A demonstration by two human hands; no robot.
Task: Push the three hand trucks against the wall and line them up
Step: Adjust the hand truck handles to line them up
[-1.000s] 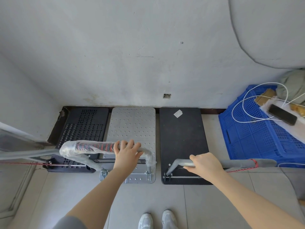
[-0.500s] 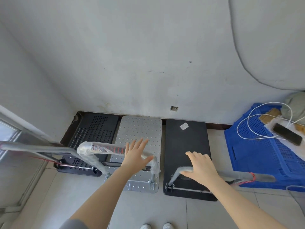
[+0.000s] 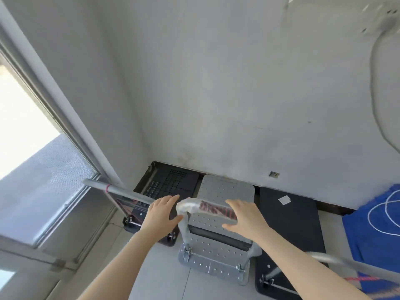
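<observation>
Three hand trucks stand side by side with their far ends at the wall (image 3: 227, 105). The left one has a perforated black deck (image 3: 173, 182) and a grey handle. The middle one has a dotted silver deck (image 3: 225, 191) and a plastic-wrapped handle (image 3: 207, 207). The right one has a plain black deck (image 3: 290, 215) with a white sticker. My left hand (image 3: 161, 215) is open, just left of the wrapped handle's corner. My right hand (image 3: 244, 217) is open over that handle's right part, fingers spread, gripping nothing.
A blue plastic crate (image 3: 372, 234) with a white cable sits on the floor right of the black deck. A window (image 3: 32, 159) and its frame fill the left side. The right truck's grey handle (image 3: 346, 265) juts across the lower right. Grey tiled floor lies in front.
Both hands have let go of the handles and opened. My right hand has moved left from the right truck's handle to the middle truck's. The view has tilted up and turned left.
</observation>
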